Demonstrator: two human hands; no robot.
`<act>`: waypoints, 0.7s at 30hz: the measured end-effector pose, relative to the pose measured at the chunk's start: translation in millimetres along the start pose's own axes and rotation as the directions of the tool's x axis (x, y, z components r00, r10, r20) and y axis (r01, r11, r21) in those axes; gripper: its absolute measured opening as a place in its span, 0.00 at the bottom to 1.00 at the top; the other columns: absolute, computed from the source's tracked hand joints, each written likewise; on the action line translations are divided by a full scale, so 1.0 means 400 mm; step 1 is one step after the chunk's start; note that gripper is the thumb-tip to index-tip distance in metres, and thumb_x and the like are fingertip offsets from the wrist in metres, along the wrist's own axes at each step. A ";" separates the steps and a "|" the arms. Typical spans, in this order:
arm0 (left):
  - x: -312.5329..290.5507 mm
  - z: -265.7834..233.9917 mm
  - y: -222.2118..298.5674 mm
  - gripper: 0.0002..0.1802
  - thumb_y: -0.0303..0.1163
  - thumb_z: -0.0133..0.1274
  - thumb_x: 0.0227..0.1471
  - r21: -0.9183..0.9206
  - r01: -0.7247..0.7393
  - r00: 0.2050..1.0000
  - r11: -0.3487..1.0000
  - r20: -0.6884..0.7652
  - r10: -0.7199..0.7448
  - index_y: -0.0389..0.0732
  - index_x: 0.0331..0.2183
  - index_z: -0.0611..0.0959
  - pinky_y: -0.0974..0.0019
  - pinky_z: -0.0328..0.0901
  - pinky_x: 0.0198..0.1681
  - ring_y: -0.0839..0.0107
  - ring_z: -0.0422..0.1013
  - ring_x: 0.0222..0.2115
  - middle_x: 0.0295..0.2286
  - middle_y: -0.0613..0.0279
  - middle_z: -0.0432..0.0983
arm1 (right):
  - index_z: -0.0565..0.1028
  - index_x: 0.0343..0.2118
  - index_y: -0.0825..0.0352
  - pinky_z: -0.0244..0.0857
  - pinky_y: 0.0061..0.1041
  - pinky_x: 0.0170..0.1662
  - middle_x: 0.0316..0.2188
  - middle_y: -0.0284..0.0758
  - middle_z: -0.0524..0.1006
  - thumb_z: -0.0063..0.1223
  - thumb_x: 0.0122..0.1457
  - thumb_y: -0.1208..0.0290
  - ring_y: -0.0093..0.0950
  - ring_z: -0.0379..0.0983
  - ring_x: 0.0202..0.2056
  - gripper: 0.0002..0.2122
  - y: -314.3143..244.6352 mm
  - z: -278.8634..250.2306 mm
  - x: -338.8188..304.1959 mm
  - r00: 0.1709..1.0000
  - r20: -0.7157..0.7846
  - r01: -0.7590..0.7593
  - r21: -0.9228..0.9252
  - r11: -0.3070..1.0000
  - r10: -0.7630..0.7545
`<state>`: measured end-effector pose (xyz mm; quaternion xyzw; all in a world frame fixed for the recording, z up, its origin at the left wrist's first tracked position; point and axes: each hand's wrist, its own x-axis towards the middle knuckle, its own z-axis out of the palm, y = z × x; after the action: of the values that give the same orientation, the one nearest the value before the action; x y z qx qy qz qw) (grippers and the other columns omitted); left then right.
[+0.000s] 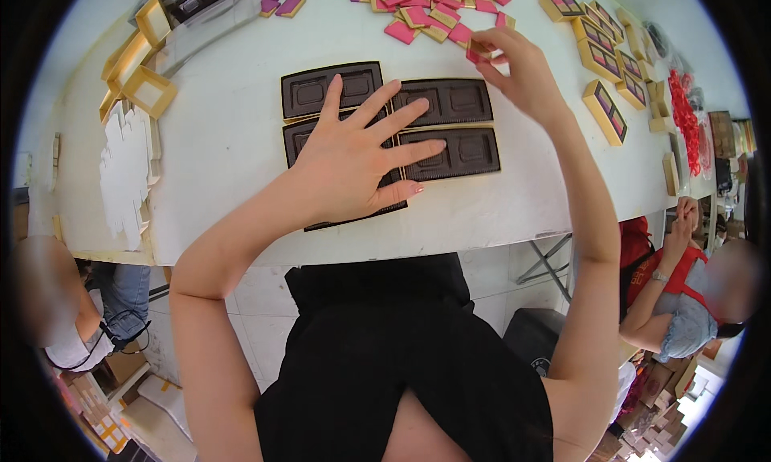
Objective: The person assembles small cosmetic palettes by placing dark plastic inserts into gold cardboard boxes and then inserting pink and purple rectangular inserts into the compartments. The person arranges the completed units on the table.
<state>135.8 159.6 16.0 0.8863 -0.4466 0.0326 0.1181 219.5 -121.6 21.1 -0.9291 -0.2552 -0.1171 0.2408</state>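
Note:
Several dark brown compartment trays (pixel 454 155) sit in shallow gold boxes, grouped in two columns at the middle of the white table. Over the left column and the inner edge of the right one, my left hand (pixel 345 163) lies with its fingers spread, hiding part of the trays; it grips nothing. Beyond the trays on the right, my right hand (pixel 520 70) pinches a small square piece (pixel 473 54) in pink and gold wrapping. That hand is at the near edge of a loose pile of pink-and-gold wrapped squares (pixel 438 14). The visible tray compartments hold no squares.
Gold boxes filled with coloured squares (pixel 604 113) stand at the right. Empty gold box frames (pixel 150 91) and a stack of white card pieces (pixel 124 173) lie at the left. Purple squares (pixel 289 6) are at the back. Other people sit at both sides; one person's hands (pixel 683 221) are raised.

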 end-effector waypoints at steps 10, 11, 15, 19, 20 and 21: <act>-0.003 -0.010 0.004 0.27 0.51 0.58 0.50 -0.041 -0.002 1.000 0.999 0.026 0.003 0.66 0.54 0.78 0.24 0.40 0.61 0.52 0.49 0.65 0.63 0.65 0.58 | 0.79 0.45 0.64 0.71 0.27 0.47 0.46 0.35 0.77 0.56 0.54 0.86 0.32 0.74 0.47 0.16 0.014 -0.011 -0.059 1.000 -0.010 0.022 0.153 0.988 -0.021; -0.010 -0.015 0.001 0.27 0.51 0.58 0.50 -0.054 -0.010 0.999 0.998 0.035 0.012 0.66 0.54 0.78 0.24 0.40 0.61 0.52 0.49 0.65 0.63 0.65 0.58 | 0.79 0.45 0.64 0.71 0.27 0.49 0.47 0.34 0.77 0.57 0.54 0.85 0.32 0.74 0.49 0.16 0.010 -0.002 -0.055 0.999 0.034 0.014 0.193 0.981 -0.020; -0.034 -0.029 -0.014 0.27 0.50 0.59 0.49 -0.081 -0.022 0.998 0.996 0.048 0.026 0.66 0.53 0.78 0.25 0.39 0.62 0.52 0.50 0.65 0.63 0.65 0.59 | 0.79 0.47 0.62 0.69 0.29 0.52 0.49 0.32 0.77 0.60 0.53 0.81 0.34 0.72 0.52 0.17 0.003 0.040 -0.031 0.993 0.085 0.059 0.190 0.980 -0.076; -0.037 -0.032 -0.013 0.28 0.50 0.59 0.48 -0.072 -0.014 0.999 0.997 0.044 0.017 0.66 0.53 0.78 0.25 0.39 0.62 0.52 0.50 0.65 0.62 0.65 0.59 | 0.78 0.45 0.65 0.70 0.30 0.49 0.46 0.31 0.79 0.58 0.54 0.82 0.33 0.73 0.50 0.15 0.013 0.076 -0.038 0.970 0.077 0.226 0.046 0.973 -0.229; -0.037 -0.031 -0.012 0.28 0.50 0.59 0.48 -0.069 -0.013 0.999 0.998 0.041 0.016 0.66 0.53 0.78 0.25 0.39 0.62 0.52 0.50 0.65 0.62 0.65 0.59 | 0.78 0.45 0.66 0.71 0.30 0.48 0.44 0.32 0.79 0.58 0.54 0.82 0.33 0.74 0.48 0.14 0.019 0.073 -0.037 0.975 0.040 0.220 0.008 0.975 -0.220; -0.036 -0.030 -0.013 0.28 0.50 0.59 0.48 -0.065 -0.012 0.999 0.998 0.039 0.015 0.66 0.53 0.78 0.26 0.39 0.62 0.52 0.50 0.65 0.62 0.65 0.59 | 0.78 0.44 0.68 0.71 0.29 0.47 0.43 0.32 0.79 0.57 0.54 0.83 0.33 0.74 0.46 0.13 0.029 0.067 -0.036 0.977 0.001 0.212 -0.029 0.977 -0.212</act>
<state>131.7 176.8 24.2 0.8794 -0.4557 0.0014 0.1378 215.8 -122.7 -11.3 -0.9000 -0.3507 -0.1466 0.2135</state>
